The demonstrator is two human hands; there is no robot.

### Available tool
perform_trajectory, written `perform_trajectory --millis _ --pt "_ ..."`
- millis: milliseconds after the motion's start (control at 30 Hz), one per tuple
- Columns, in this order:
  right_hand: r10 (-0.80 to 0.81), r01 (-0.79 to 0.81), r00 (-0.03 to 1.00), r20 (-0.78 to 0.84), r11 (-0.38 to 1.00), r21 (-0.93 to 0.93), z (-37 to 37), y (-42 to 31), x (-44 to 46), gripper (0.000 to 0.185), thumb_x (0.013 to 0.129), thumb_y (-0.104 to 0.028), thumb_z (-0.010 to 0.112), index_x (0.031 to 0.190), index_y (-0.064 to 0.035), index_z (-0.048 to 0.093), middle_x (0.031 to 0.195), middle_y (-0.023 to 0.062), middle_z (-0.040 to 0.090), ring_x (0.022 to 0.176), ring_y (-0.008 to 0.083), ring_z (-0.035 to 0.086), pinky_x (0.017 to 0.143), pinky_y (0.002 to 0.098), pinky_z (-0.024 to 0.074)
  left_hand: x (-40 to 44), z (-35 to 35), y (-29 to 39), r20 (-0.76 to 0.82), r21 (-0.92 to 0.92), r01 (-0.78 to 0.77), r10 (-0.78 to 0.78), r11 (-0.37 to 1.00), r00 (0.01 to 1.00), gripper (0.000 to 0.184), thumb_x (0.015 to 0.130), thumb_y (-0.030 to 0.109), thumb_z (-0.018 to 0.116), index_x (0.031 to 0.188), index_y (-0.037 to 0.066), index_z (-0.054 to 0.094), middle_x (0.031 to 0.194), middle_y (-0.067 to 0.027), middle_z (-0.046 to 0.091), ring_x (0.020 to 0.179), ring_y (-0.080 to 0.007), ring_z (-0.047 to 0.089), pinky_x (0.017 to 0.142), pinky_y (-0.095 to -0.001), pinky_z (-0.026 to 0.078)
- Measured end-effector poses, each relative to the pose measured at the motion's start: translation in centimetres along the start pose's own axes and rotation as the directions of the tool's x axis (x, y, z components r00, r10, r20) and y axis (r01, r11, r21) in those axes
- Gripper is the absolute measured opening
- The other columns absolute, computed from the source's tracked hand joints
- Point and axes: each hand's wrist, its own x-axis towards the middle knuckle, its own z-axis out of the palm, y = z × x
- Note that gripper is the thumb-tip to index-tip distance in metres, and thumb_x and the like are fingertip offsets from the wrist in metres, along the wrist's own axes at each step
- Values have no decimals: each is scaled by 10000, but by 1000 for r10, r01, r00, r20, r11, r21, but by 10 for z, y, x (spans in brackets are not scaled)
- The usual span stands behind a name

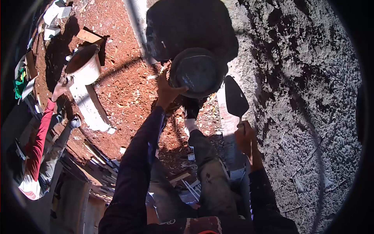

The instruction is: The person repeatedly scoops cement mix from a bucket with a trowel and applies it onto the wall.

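Note:
My left hand (167,91) is closed on the side of a round black bucket (197,72), its thumb lying over the near edge. I cannot tell whether the bucket's base or its inside faces me. Lower right, my right hand (246,138) is wrapped round the handle of a pointed trowel (236,97). The trowel's dark blade points away from me, beside a rough, mortar-covered wall (304,117). Behind the bucket is a large dark rounded shape (191,27); whether it is a tub or a shadow is unclear.
Left, a person in a red sleeve (43,130) has a hand (62,86) at a whitish bucket (85,66). A pale board (91,109) lies on reddish soil (120,46). Loose wood offcuts (89,36) lie about, and a pale strip edges the wall.

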Motion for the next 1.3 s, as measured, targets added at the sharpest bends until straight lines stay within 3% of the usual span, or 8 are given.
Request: perform_trajectory --millis 67,133,333,667,767,800,967,1300 --pt "-70 79 996 53 977 -199 10 10 8 202 859 -154 542 997 -17 596 814 184 617 680 311 643 631 433 512 44 -14 -2 309 -469 461 -349 753 885 815 715 312 843 1346 -34 460 1110 -143 644 982 -211 622 838 -341 490" --pt "-164 255 958 234 860 -442 52 53 55 240 827 -193 570 972 -7 617 971 255 628 835 413 656 733 498 527 61 -5 -33 242 -405 458 -391 791 888 583 751 190 829 1235 -11 573 826 -61 702 718 -140 652 693 -249 517" --pt "-379 373 924 -57 923 -101 164 -23 191 210 786 -197 596 835 3 632 882 251 644 814 412 638 714 484 516 17 -20 -78 256 -528 391 -298 754 920 478 854 83 702 1287 -21 527 1102 -107 661 866 -163 651 682 -237 499" --pt "-207 225 968 -142 966 127 168 28 126 393 841 -343 556 1072 -26 579 835 238 667 809 421 648 730 501 512 -297 -170 -180 302 266 221 -299 938 905 256 804 100 711 1049 46 659 915 -94 696 786 -172 661 669 -318 510" --pt "-181 203 958 -221 975 85 150 -8 111 388 859 -349 534 1077 -32 579 852 237 670 820 417 649 749 518 512 -362 -197 -118 412 45 952 -874 302 258 305 888 226 644 1135 49 613 978 -51 665 898 -162 636 739 -340 521" --pt "-154 194 949 -275 973 126 144 -16 85 381 867 -349 525 1076 -36 580 857 237 671 823 416 650 752 525 511 -411 -208 -157 652 -317 914 -641 254 404 334 914 250 602 1218 112 584 1014 -36 658 915 -164 632 776 -391 505" --pt "-298 338 847 -439 941 13 95 -69 -74 367 876 -324 553 1089 -24 547 694 213 643 674 394 656 603 511 516 -497 -282 -131 762 -48 940 -597 337 253 405 913 245 602 1286 111 519 1081 -58 650 945 -201 634 826 -451 489" --pt "-670 363 654 351 685 632 17 -19 -268 248 869 -229 621 978 -8 649 703 42 610 618 117 574 580 288 465 -526 -322 -29 411 -202 881 -779 428 473 498 880 219 629 1334 99 464 1126 -108 625 955 -267 657 794 -437 501"
